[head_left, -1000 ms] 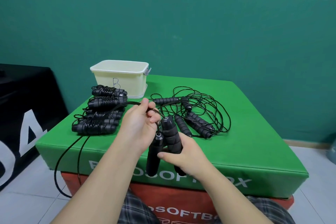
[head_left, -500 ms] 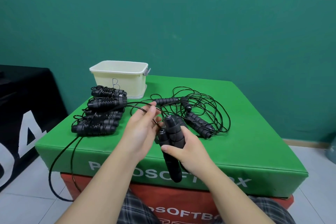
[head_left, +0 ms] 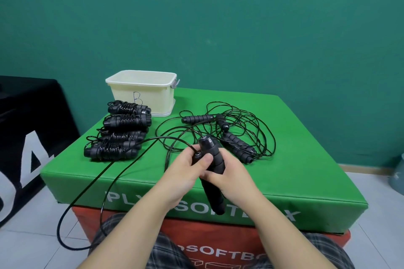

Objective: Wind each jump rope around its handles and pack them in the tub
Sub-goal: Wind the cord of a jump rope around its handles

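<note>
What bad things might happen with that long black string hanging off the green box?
The rope in hand droops to the floor by the knees, so it might snag or drag while winding. It also runs close to the loose tangle, so the two may knot together. Both hands hold two handles, which could slip apart.

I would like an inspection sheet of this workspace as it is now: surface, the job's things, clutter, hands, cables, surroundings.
Surface: green padded box stacked on a red one.
Job's things: cream tub at the back left; wound ropes lying in front of it, not in it; tangled loose ropes to the right; two handles held together.
Clutter: nothing seen.
Hands: left hand and right hand both grip the handles.
Cables: the held rope's cord hangs off the front edge toward the floor.
Surroundings: green wall, black box at left, tiled floor.
</note>
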{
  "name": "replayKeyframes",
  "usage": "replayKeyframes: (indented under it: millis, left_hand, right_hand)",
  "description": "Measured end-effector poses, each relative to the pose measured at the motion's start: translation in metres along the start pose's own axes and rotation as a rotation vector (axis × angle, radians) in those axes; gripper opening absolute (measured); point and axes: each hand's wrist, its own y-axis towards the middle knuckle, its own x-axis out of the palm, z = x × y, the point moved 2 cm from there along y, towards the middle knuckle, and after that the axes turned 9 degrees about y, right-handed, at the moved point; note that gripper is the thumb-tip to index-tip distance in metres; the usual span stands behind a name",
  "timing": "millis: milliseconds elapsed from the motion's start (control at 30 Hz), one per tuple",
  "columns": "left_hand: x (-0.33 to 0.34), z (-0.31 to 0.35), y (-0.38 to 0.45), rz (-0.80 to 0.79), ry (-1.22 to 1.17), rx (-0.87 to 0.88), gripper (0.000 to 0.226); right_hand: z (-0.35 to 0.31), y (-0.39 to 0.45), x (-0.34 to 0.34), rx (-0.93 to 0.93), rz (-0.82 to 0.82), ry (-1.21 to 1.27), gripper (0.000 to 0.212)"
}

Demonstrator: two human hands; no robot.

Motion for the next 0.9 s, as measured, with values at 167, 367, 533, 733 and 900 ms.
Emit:
replayKeyframes:
  millis: [167, 367, 533, 733, 900]
  left_hand:
    - [0.004, -0.004, 0.003, 0.104, 0.085, 0.007, 0.028]
    - [-0.008, 0.005, 0.006, 0.248, -0.11, 0.03, 0.043]
    - [-0.012, 0.004, 0.005, 0.246, -0.203, 0.024, 0.041]
    - [-0.012, 0.004, 0.003, 0.167, -0.334, 0.095, 0.034]
    - [-0.013, 0.005, 0.002, 0.132, -0.378, 0.139, 0.042]
  right_hand:
    - [-0.007, 0.0, -0.001, -0.029, -0.034, -0.049, 0.031]
    - [-0.003, -0.001, 0.002, -0.044, -0.095, -0.104, 0.042]
    - [-0.007, -0.003, 0.005, -0.069, -0.138, -0.195, 0.046]
    - [-0.002, -0.006, 0.0, 0.032, -0.203, -0.091, 0.049]
    - [0.006, -0.007, -0.001, 0.222, -0.324, 0.096, 0.034]
